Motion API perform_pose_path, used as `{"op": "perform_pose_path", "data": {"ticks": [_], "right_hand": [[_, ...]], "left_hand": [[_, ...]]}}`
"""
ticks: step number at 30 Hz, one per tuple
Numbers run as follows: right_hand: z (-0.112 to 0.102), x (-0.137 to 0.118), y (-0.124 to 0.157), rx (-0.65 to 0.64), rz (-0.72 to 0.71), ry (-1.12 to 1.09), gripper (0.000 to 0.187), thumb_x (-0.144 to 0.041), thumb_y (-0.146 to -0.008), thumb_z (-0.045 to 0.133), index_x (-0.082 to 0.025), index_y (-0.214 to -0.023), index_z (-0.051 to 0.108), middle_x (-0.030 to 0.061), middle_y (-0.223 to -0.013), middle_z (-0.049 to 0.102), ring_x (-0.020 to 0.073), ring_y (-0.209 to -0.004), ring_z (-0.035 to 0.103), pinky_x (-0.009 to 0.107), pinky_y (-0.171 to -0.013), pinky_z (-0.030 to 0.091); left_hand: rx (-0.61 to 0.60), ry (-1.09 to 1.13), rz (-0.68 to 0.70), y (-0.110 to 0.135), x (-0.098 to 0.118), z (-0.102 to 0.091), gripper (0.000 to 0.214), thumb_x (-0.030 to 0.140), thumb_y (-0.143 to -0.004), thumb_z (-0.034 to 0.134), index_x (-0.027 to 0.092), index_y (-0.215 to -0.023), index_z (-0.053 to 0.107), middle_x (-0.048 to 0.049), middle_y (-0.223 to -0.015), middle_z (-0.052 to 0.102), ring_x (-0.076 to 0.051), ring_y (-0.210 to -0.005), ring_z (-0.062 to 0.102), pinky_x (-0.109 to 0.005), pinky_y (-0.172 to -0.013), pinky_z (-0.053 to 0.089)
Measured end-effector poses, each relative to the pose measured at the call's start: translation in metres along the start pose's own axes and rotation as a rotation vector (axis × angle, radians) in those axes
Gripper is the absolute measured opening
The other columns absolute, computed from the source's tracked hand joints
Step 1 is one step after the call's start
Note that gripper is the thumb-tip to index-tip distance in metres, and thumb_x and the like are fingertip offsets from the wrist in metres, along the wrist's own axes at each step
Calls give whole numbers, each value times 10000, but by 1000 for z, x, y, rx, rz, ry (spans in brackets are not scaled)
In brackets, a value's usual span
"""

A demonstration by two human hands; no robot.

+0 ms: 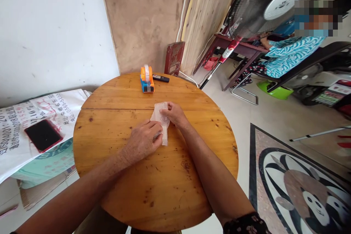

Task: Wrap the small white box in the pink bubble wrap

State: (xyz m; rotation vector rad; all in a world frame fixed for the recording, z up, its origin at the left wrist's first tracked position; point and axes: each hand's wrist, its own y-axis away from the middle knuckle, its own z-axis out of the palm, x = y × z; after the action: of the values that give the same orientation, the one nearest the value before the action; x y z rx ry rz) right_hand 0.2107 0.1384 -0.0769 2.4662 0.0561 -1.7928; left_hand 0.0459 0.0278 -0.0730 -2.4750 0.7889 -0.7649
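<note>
A crumpled piece of whitish, translucent wrap that looks like bubble wrap [163, 120] lies over the middle of the round wooden table [153, 175]. My left hand [144, 137] is closed on its lower left side, thumb and fingers together. My right hand [175, 114] pinches its upper right edge between thumb and fingers. Whether anything is inside the wrap I cannot tell. Beyond my hands stands an orange and blue tape dispenser [147, 79] with a roll of clear tape. Touching or close to its right side is a small dark remote-like object [161, 78].
At left, a phone [44, 135] rests on a white printed sack [68, 106]. A standing fan [257, 7] rises at the back right. Behind it a person in a blue patterned top [290, 55] sits at a dark red desk [244, 45]. A wooden chair back [174, 58] stands behind the table.
</note>
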Motion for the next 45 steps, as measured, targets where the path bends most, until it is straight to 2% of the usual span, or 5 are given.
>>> {"op": "perform_pose_path", "data": {"ticks": [10, 25, 34, 41, 45], "right_hand": [[-4, -25, 18, -53, 83, -408, 338, -285, -493, 804, -162, -779, 672, -21, -699, 672, 118, -617, 557, 250, -599, 443], [-5, -47, 62, -189, -148, -261, 228, -339, -660, 746, -198, -780, 615, -32, -745, 632, 131, -679, 554, 269, -669, 438], [-3, -48, 83, -226, -276, -131, 179, -356, -766, 662, -205, -786, 569, -28, -729, 577, 131, -655, 518, 268, -655, 422], [5, -37, 107, -122, -350, 19, 73, -275, -821, 577, -202, -815, 587, -6, -773, 584, 141, -712, 527, 257, -676, 424], [6, -31, 122, -85, -421, 104, 79, -245, -854, 545, -206, -806, 593, -3, -794, 609, 141, -741, 549, 247, -709, 435]], "left_hand": [[-26, 65, -57, 2, -1, 1, 164, 139, -845, 522, 199, -960, 623, -57, -940, 706, -228, -898, 626, -341, -797, 497], [-15, 186, -216, 3, -1, 1, 206, 201, -821, 570, 200, -1005, 663, -79, -1087, 616, -212, -936, 616, -327, -801, 504], [-35, 176, -386, 1, 0, -3, 116, 263, -768, 627, 193, -815, 548, -7, -853, 510, -142, -663, 498, -298, -659, 419], [-58, 180, -489, 0, 0, -3, 197, 332, -785, 623, 210, -735, 477, -5, -798, 521, -168, -709, 516, -294, -633, 379], [-53, 236, -567, 1, -1, -3, 272, 379, -738, 688, 207, -865, 520, -19, -866, 582, -191, -759, 572, -312, -655, 439]]}}
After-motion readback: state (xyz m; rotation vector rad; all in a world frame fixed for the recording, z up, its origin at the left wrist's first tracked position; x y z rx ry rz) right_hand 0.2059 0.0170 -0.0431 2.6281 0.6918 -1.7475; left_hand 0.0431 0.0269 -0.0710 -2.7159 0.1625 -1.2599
